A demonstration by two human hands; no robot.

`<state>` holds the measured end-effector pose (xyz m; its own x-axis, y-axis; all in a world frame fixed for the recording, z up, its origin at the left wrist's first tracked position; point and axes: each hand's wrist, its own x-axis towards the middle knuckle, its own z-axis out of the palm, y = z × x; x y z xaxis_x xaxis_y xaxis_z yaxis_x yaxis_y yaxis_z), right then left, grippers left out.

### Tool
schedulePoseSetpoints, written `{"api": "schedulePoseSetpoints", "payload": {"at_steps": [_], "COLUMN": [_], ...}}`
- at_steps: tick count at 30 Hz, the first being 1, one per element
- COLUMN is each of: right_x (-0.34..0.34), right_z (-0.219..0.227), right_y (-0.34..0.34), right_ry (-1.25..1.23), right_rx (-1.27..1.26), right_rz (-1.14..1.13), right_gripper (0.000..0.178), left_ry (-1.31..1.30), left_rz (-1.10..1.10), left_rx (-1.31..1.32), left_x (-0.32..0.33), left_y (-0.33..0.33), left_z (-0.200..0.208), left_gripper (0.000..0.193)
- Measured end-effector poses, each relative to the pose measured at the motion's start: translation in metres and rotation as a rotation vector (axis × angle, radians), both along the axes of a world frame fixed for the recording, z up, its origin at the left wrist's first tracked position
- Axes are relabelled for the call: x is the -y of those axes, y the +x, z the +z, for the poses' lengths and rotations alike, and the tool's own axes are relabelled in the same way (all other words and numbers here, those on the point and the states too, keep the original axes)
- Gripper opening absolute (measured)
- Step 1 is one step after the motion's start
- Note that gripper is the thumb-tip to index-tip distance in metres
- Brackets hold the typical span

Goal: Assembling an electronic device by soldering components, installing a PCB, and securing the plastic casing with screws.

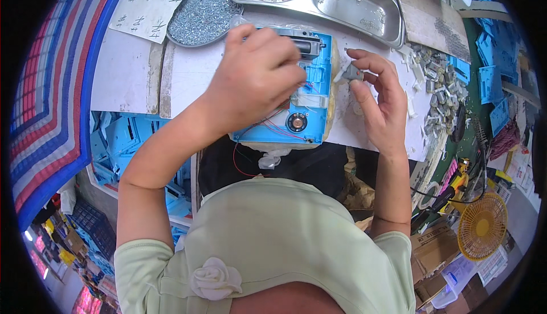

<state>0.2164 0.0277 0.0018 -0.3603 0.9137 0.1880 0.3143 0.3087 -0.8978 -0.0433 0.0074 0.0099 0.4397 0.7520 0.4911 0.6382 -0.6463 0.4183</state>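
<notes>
A light-blue plastic casing [326, 114] lies open in front of me, with a round speaker [297, 122], thin red wires [268, 129] and a grey and black mechanism [310, 46] in it. My left hand [259, 74] is over the casing's left part, its fingers curled together. Whatever it may pinch is hidden behind the fingers. To the right of the casing, my right hand [380, 94] holds a small grey part [353, 73] with a white tip between thumb and fingers. A whitish block [312, 100] sits inside the casing above the speaker.
A round tray of small screws [204, 12] stands at the far left beside a marked paper sheet [149, 3]. Behind the casing is a steel compartment tray [319, 15] with small metal pieces. Several grey parts [444, 94] are heaped at the right. Blue casings [122, 143] fill a box at the left.
</notes>
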Motion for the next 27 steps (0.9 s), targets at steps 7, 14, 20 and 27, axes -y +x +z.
{"api": "schedulePoseSetpoints", "payload": {"at_steps": [7, 14, 20, 27], "right_x": [-0.003, -0.008, -0.011, -0.012], "right_z": [0.003, 0.005, 0.018, 0.030], "right_y": [-0.020, -0.030, -0.036, -0.048], "right_ry": [0.250, 0.297, 0.318, 0.498], "right_rx": [0.285, 0.404, 0.540, 0.487], "right_rz": [0.140, 0.133, 0.139, 0.138], "right_gripper": [0.029, 0.025, 0.025, 0.030], "left_ry": [-0.311, -0.291, -0.278, -0.317], "left_rz": [0.328, 0.392, 0.340, 0.337], "left_rx": [0.641, 0.797, 0.793, 0.780], "left_x": [0.030, 0.031, 0.027, 0.034], "left_y": [-0.030, -0.022, -0.020, -0.021], "left_z": [-0.032, -0.041, -0.032, -0.031], "left_gripper": [0.006, 0.008, 0.009, 0.009]}}
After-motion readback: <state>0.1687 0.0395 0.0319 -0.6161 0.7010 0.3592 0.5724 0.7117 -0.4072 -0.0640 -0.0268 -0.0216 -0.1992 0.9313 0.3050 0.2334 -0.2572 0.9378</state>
